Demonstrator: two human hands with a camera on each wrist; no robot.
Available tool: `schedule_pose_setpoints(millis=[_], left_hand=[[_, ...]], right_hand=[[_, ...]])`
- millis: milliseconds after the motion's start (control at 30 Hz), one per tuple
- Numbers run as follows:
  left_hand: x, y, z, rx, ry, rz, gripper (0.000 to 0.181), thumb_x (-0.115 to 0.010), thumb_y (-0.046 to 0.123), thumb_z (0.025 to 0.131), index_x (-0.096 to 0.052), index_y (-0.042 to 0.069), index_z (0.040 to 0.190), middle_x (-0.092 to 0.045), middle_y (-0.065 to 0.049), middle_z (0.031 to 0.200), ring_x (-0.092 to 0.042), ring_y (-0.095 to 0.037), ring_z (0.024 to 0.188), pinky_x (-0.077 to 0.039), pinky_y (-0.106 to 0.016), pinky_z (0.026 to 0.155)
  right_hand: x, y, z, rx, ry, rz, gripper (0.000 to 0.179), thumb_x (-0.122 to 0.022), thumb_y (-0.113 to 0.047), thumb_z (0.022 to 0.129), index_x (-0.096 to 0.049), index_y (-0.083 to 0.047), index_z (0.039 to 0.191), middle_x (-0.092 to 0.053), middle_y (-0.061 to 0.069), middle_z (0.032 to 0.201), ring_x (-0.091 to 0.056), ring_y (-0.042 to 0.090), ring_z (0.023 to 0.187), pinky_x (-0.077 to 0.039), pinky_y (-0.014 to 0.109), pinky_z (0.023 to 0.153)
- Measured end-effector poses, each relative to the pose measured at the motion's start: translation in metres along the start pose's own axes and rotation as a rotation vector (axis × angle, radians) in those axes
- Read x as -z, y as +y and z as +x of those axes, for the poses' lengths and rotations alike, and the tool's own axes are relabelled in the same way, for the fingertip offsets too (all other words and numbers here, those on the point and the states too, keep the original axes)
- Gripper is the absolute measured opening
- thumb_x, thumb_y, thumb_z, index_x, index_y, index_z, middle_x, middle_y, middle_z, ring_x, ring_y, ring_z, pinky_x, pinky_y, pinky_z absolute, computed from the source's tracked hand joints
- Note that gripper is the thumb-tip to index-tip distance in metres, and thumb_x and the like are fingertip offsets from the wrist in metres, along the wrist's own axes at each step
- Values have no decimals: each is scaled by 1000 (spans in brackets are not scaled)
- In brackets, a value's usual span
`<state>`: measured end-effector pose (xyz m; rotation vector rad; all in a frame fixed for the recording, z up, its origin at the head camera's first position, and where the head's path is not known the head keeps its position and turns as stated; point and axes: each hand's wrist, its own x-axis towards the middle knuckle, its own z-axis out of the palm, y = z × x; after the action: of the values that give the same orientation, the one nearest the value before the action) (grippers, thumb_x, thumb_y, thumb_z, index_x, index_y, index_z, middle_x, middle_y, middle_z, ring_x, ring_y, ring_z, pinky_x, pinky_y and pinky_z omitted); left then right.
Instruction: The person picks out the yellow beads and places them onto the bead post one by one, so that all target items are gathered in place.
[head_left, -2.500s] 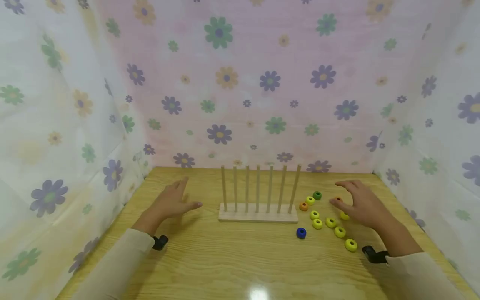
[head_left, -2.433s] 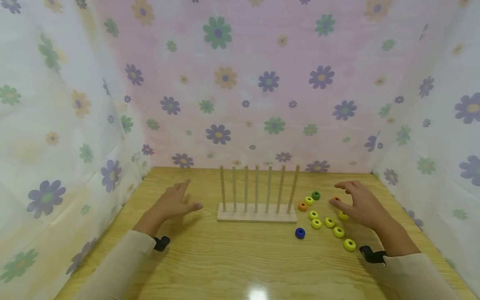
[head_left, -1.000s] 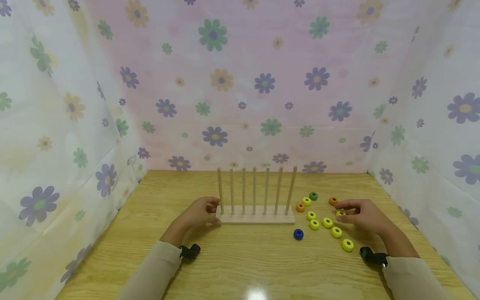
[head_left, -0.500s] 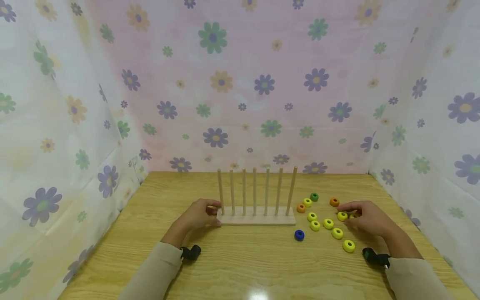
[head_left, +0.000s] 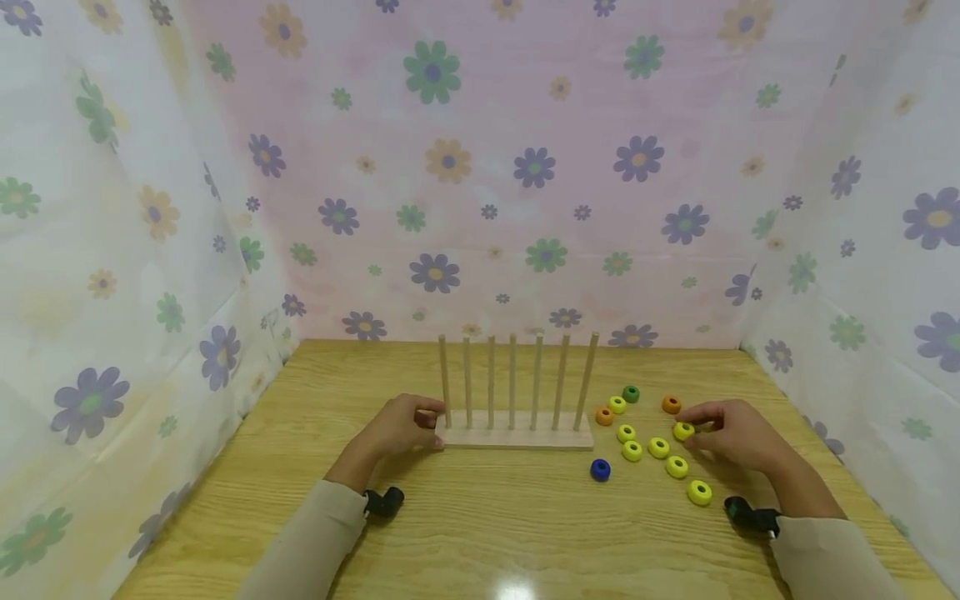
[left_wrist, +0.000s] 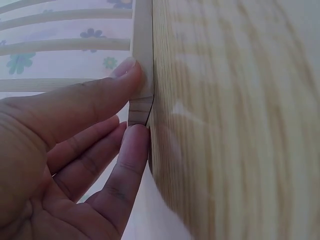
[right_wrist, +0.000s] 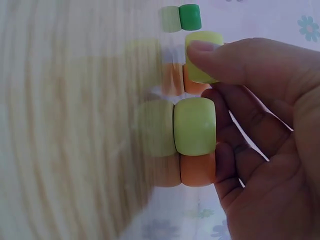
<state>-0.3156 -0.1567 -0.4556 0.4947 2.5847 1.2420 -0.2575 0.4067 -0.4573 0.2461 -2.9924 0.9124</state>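
Observation:
A wooden rack with a row of upright pegs (head_left: 513,432) stands mid-table, its pegs bare. My left hand (head_left: 401,427) grips the left end of its base; in the left wrist view the thumb (left_wrist: 125,72) lies against the base and a fingertip (left_wrist: 135,142) meets its end. On the right, my right hand (head_left: 735,432) pinches a yellow bead (head_left: 683,431) between thumb and forefinger. In the right wrist view, a gap separates this bead from its reflection, just over the tabletop. Another yellow bead (right_wrist: 195,125) and an orange bead (right_wrist: 197,171) sit by the curled fingers.
Between rack and right hand lie several yellow beads (head_left: 658,447), an orange bead (head_left: 604,416) and a green bead (head_left: 631,393). A blue bead (head_left: 600,470) sits nearer the front. Flowered cloth (head_left: 480,167) encloses the table (head_left: 480,517) at the back and sides.
Since the oldest frames, my left hand has moved right and taken hold of the rack's end. My right hand has come down among the beads, its thumb and forefinger closing on a yellow one.

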Motion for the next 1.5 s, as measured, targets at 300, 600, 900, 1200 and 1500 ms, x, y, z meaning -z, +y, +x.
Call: schedule_pose_setpoints(millis=[300,600,900,1200,1500], left_hand=[[0,-3,2,-3,10,27,64,-92,20,79,-68,16,138,-70,-4,132,-67,-25,120,-56,-43,99],[1,-1,3,-25,3,41,63,-92,18,79,-69,15,137,-73,-5,127,-69,-23,114,-59,-40,93],[1,1,3,-14,7,48,63,-93,17,78,-69,15,136,-74,-5,120,-69,-20,110,-59,-38,90],[0,0,3,-25,-5,40,61,-92,16,78,-70,14,135,-74,-3,112,-68,-20,110,-59,-36,86],[1,2,2,-36,-5,50,60,-92,14,79,-70,12,134,-74,-3,108,-68,-17,104,-58,-33,83]], right_hand=[[0,-5,1,14,43,8,39,-83,-38,89,-77,-17,121,-72,14,124,-66,19,95,-55,29,70],[-1,-20,5,67,121,-50,40,-80,-43,91,-77,-17,122,-75,7,117,-69,22,98,-56,30,74],[6,-37,6,95,160,-62,39,-80,-47,90,-77,-19,118,-76,3,109,-71,18,93,-57,27,73],[13,-55,8,162,215,-57,35,-81,-45,89,-79,-21,115,-76,-1,105,-71,11,90,-57,24,73],[15,-74,14,204,252,-2,32,-80,-41,91,-78,-23,118,-76,-3,106,-71,7,87,-57,24,71]])
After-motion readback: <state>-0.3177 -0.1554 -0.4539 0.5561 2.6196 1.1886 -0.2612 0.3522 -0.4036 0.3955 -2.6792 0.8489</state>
